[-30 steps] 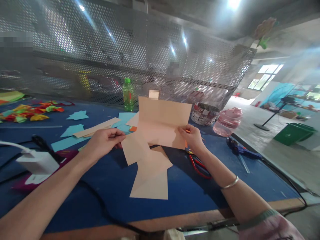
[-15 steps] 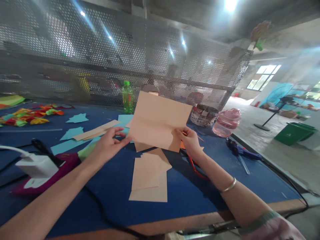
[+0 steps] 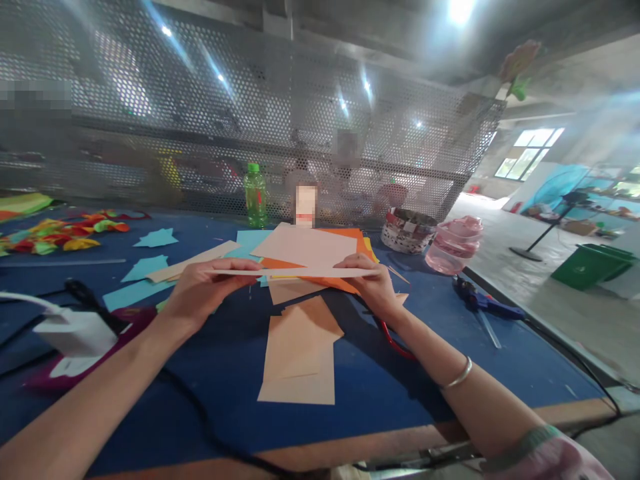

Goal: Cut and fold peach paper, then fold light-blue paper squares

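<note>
Both my hands hold one peach paper sheet (image 3: 295, 272) flat and nearly edge-on above the blue table (image 3: 210, 373). My left hand (image 3: 205, 290) pinches its left end and my right hand (image 3: 373, 283) pinches its right end. Under the sheet lie cut peach paper pieces (image 3: 300, 357) stacked on the table. Behind it lies a peach sheet on orange paper (image 3: 345, 235) and light blue paper (image 3: 247, 239). Red-handled scissors (image 3: 395, 343) lie partly hidden under my right wrist.
A green bottle (image 3: 255, 193), a patterned bowl (image 3: 406, 231) and a pink container (image 3: 454, 243) stand at the back. A blue glue gun (image 3: 475, 300) lies at right. A white charger (image 3: 75, 330) with cables sits at left. Colourful scraps (image 3: 60, 230) lie far left. A person sits behind the mesh screen (image 3: 280, 120).
The peach sheet was upright, facing me; it has tipped down flat to near edge-on. My left hand let a small piece drop to the stack and took the sheet's left end.
</note>
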`<state>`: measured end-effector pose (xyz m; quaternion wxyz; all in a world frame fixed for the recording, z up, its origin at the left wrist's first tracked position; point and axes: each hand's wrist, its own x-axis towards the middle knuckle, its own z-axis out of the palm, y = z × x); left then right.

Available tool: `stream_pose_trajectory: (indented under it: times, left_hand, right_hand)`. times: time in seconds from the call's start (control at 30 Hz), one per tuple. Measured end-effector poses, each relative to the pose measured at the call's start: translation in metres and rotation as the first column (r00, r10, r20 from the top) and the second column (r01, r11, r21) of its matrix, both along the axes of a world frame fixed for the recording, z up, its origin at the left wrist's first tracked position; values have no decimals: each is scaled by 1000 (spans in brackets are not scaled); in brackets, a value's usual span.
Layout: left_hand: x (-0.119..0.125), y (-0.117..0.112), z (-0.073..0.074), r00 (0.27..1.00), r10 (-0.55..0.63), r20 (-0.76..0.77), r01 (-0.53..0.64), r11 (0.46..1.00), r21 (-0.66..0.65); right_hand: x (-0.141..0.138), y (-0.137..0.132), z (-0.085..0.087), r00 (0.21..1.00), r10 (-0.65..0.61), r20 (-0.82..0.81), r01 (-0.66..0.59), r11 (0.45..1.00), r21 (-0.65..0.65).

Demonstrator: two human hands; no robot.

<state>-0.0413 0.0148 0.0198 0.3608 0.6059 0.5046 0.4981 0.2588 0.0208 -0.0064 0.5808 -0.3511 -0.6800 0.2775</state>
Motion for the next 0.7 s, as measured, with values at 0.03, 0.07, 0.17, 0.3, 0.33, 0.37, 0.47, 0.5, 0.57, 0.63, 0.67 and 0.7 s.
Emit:
stream_pose_trajectory:
  times: [0.03, 0.07, 0.17, 0.3, 0.33, 0.37, 0.47, 0.5, 0.57, 0.63, 0.67, 0.7]
  left_hand:
    - [-2, 0, -1, 998, -19, -52, 20, 1000, 15]
    - [-4, 1, -2, 994, -42, -99, 44, 999, 25]
    - [-9, 3, -10, 961, -154, -228, 165, 986, 28]
    - [-12, 5, -20, 841, -216, -496, 278, 959, 55]
    - [-12, 5, -21, 803, -224, -552, 298, 954, 47]
    - [-11, 5, -21, 772, -228, -594, 307, 951, 33]
    - [-10, 3, -18, 715, -213, -666, 294, 956, 10]
    - [-10, 2, -17, 699, -203, -686, 295, 955, 18]
    - [-10, 0, -15, 674, -182, -715, 318, 946, 58]
    - [-9, -2, -13, 667, -186, -721, 365, 926, 99]
    - [-9, -2, -13, 666, -206, -717, 390, 916, 99]
    - [-8, -3, -13, 664, -237, -709, 412, 907, 83]
  right_hand:
    - [2, 1, 1, 999, -6, 42, 6, 1000, 7]
    - [5, 2, 1, 995, -9, 96, 8, 1000, 13]
    - [10, 3, 2, 943, 14, 332, -21, 1000, 16]
    - [10, 2, -2, 789, 88, 608, -72, 996, -51]
    - [10, 2, -3, 759, 100, 643, -77, 995, -65]
    - [10, 2, -5, 736, 108, 668, -79, 994, -74]
    - [11, 2, -6, 684, 127, 718, -89, 992, -91]
    - [12, 2, -6, 671, 136, 729, -97, 991, -96]
    - [14, 1, -3, 653, 150, 742, -109, 989, -103]
    - [15, -1, 2, 638, 167, 752, -124, 986, -114]
    - [15, -2, 4, 631, 178, 755, -133, 984, -121]
    - [15, -3, 6, 626, 188, 757, -142, 982, -127]
